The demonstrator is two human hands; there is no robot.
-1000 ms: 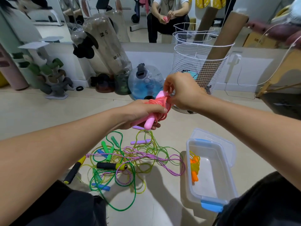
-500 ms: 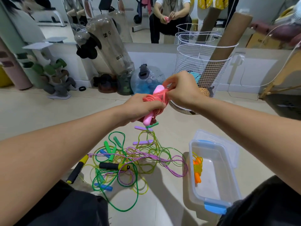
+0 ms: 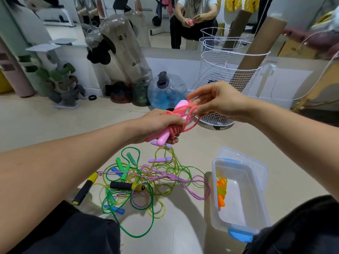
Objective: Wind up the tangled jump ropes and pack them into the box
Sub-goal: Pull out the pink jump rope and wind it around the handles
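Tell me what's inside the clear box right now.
The box holds one wound jump rope, yellow cord with orange handles, lying against its left wall. The rest of the white floor shows bare; the near end is hidden behind the rim and the blue latch.

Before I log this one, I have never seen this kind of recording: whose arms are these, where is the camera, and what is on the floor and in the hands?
There is no machine here. The single picture comes from a wide-angle camera worn on a person's head, looking forward and down, so the two arms are the wearer's own. The left hand has its grip round a wound pink jump rope, handles included. The right hand pinches a loop of that rope's cord. On the floor lies a tangle of ropes: green, yellow and purple cords with assorted handles. To the right stands an open clear plastic box holding one wound rope with orange handles. The mirror behind reflects the person.
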